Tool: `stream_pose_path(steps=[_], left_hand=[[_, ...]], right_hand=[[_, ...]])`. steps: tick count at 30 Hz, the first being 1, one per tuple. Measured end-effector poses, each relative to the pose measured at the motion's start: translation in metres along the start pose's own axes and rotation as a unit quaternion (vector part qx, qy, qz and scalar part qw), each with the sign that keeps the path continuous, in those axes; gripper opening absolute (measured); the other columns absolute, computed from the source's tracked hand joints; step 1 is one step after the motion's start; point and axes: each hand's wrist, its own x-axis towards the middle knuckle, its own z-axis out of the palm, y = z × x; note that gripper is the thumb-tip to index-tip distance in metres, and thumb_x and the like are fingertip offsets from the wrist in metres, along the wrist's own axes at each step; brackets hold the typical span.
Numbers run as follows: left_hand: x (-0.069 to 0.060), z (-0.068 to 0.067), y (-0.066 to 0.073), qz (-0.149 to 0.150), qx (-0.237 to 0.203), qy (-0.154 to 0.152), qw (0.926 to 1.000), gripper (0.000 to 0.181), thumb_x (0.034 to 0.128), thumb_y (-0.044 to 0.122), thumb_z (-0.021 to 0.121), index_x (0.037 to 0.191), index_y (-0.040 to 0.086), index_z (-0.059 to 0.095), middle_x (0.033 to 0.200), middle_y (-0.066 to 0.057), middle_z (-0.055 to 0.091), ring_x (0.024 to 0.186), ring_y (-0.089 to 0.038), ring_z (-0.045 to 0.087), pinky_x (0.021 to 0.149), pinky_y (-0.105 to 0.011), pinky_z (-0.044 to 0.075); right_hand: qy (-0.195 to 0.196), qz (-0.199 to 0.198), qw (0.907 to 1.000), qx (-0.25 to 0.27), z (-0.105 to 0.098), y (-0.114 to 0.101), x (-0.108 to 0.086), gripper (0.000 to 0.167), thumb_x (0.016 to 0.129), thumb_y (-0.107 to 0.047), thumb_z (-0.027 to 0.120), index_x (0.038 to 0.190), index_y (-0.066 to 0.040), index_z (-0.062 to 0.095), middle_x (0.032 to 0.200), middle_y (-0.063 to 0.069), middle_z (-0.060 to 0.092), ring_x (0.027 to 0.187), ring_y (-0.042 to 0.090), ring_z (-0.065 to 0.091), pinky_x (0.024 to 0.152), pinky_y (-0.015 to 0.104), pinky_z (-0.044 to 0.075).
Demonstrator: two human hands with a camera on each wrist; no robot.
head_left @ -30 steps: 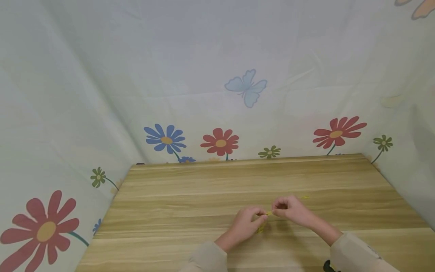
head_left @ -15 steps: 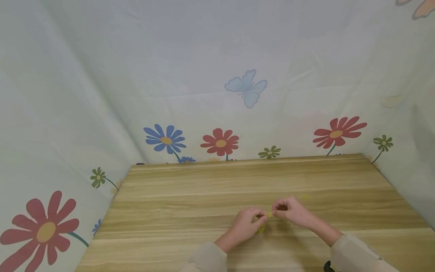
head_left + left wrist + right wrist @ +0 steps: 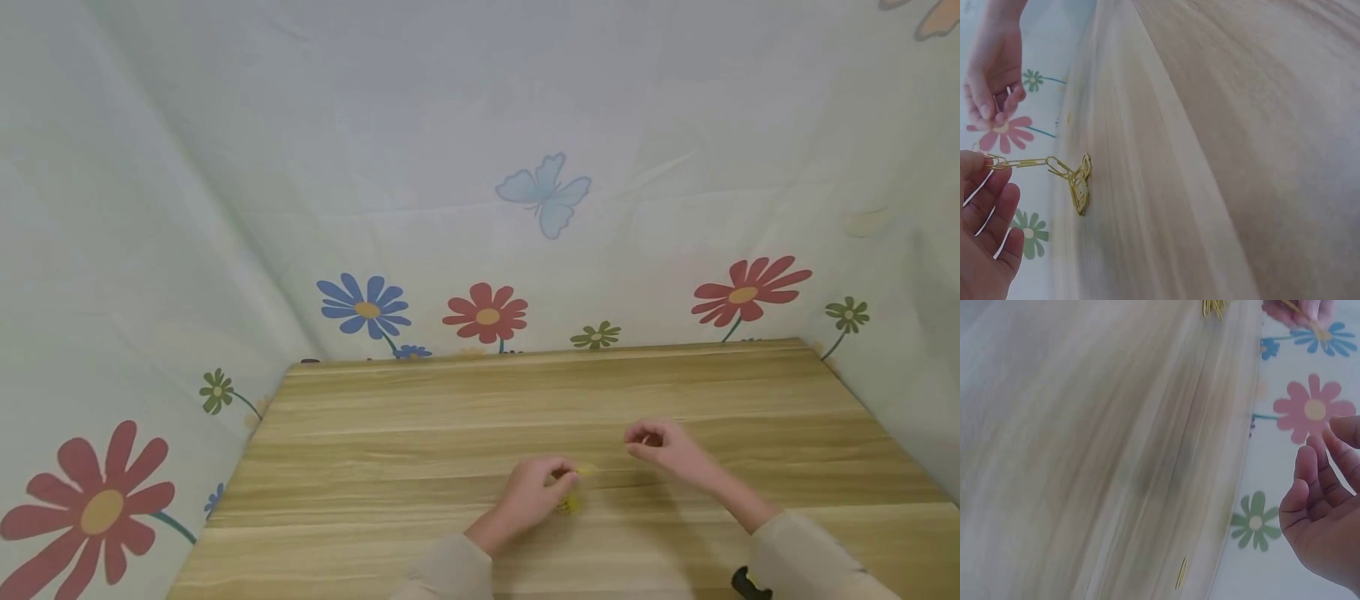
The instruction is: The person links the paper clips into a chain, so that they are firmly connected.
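My left hand [image 3: 531,492] pinches one end of a chain of yellow paper clips [image 3: 1029,163] between thumb and forefinger. From those fingertips the chain runs down to a small heap on the table, below the hand. Apart from it, to the right, my right hand [image 3: 667,450] hovers over the table with loosely bent fingers. Nothing shows between its thumb and fingers in the right wrist view. A loose yellow paper clip [image 3: 1181,573] lies on the table near the right hand; in the head view that hand hides it.
The wood-grain table [image 3: 420,417] backs onto a pale cloth [image 3: 420,183] printed with flowers and a butterfly. More cloth hangs at both sides. A black object [image 3: 750,585], partly out of frame, shows beside the right sleeve.
My right hand has left the chain's end and moved right and away toward the loose paper clip. My left hand has shifted slightly left, still pinching the chain.
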Motion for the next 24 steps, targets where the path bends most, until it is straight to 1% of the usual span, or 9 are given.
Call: stream_pose_path(steps=[4, 5, 9, 14, 20, 24], left_hand=[[0.0, -0.006, -0.002, -0.017, -0.017, 0.004, 0.9997, 0.023, 0.0885, 0.028, 0.051, 0.094, 0.011, 0.065, 0.085, 0.006, 0.064, 0.079, 0.001, 0.054, 0.068, -0.016, 0.044], [0.0, -0.008, -0.003, -0.017, -0.021, 0.007, 0.9996, 0.024, 0.0886, 0.029, 0.051, 0.094, 0.011, 0.065, 0.086, 0.006, 0.064, 0.08, 0.0, 0.054, 0.069, -0.017, 0.044], [0.0, -0.015, -0.003, -0.026, -0.036, 0.013, 0.9989, 0.027, 0.0883, 0.03, 0.05, 0.096, 0.009, 0.065, 0.086, 0.006, 0.064, 0.079, 0.0, 0.054, 0.068, -0.017, 0.044], [0.002, -0.021, -0.004, -0.026, -0.032, 0.018, 0.999, 0.027, 0.0892, 0.03, 0.049, 0.098, 0.009, 0.065, 0.086, 0.005, 0.065, 0.077, -0.001, 0.054, 0.066, -0.017, 0.043], [0.003, -0.027, -0.008, -0.03, -0.031, 0.019, 0.9989, 0.028, 0.0901, 0.03, 0.048, 0.099, 0.009, 0.064, 0.088, 0.005, 0.064, 0.078, -0.003, 0.054, 0.066, -0.018, 0.043], [0.003, -0.031, -0.01, -0.032, -0.026, 0.023, 0.9989, 0.029, 0.0899, 0.031, 0.048, 0.098, 0.009, 0.064, 0.088, 0.004, 0.064, 0.079, -0.004, 0.055, 0.067, -0.019, 0.043]], right_hand=[[0.032, 0.02, 0.9993, -0.01, -0.012, 0.009, 0.0, 0.021, 0.085, -0.013, 0.057, 0.096, 0.005, 0.059, 0.085, 0.01, 0.059, 0.064, 0.004, 0.047, 0.055, 0.022, 0.043], [0.039, 0.023, 0.9989, -0.013, -0.014, 0.012, 0.001, 0.022, 0.085, -0.013, 0.057, 0.096, 0.005, 0.059, 0.086, 0.011, 0.059, 0.065, 0.005, 0.048, 0.055, 0.022, 0.043], [0.061, 0.033, 0.9972, -0.03, -0.023, 0.022, 0.002, 0.021, 0.085, -0.01, 0.056, 0.098, 0.006, 0.058, 0.09, 0.014, 0.059, 0.066, 0.005, 0.048, 0.057, 0.023, 0.044], [0.087, 0.044, 0.9942, -0.046, -0.03, 0.032, 0.003, 0.018, 0.085, -0.007, 0.056, 0.096, 0.007, 0.059, 0.091, 0.016, 0.06, 0.07, 0.004, 0.048, 0.058, 0.022, 0.043], [0.106, 0.062, 0.9903, -0.065, -0.037, 0.05, 0.006, 0.018, 0.084, -0.007, 0.056, 0.095, 0.007, 0.059, 0.09, 0.018, 0.061, 0.073, 0.004, 0.049, 0.06, 0.022, 0.043], [0.106, 0.084, 0.9881, -0.073, -0.039, 0.06, 0.007, 0.019, 0.084, -0.008, 0.057, 0.095, 0.007, 0.058, 0.091, 0.018, 0.061, 0.074, 0.008, 0.049, 0.06, 0.023, 0.042]])
